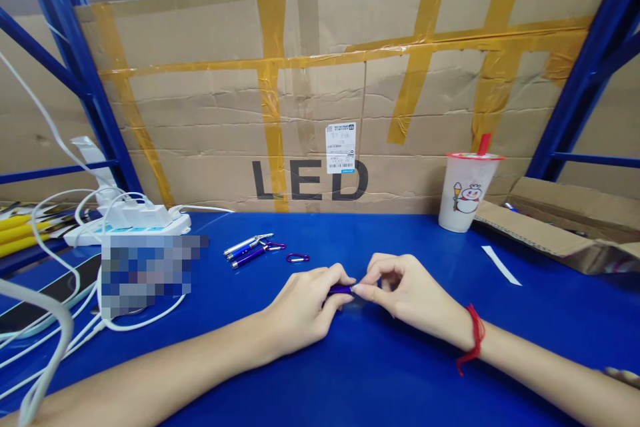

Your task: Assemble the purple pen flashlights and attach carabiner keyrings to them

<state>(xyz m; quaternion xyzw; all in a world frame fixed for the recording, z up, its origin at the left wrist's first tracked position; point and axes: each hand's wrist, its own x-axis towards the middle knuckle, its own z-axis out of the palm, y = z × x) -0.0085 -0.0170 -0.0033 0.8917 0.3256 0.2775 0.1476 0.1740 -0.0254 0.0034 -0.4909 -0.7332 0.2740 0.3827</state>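
Note:
My left hand (311, 300) is closed round a short purple metal tube, a penlight (341, 289) by its look, over the blue table in front of me. From the other side my right hand (400, 287), with a red string bracelet on the wrist, pinches the tube's silvery right end between thumb and forefinger. Whether a tiny part sits in that pinch is hidden. Beyond my left hand lie several similar slim penlights (249, 253) in silver, blue and purple, side by side. Close to them rests a loose purple carabiner clip (298, 258).
White cables and a power strip (130, 223) crowd the left, beside a phone (50, 293). A lidded cup (469, 193) with a red straw stands at the back right, near an open cardboard box (550, 227) and a white paper strip (501, 265). Cardboard (210, 120) walls the back.

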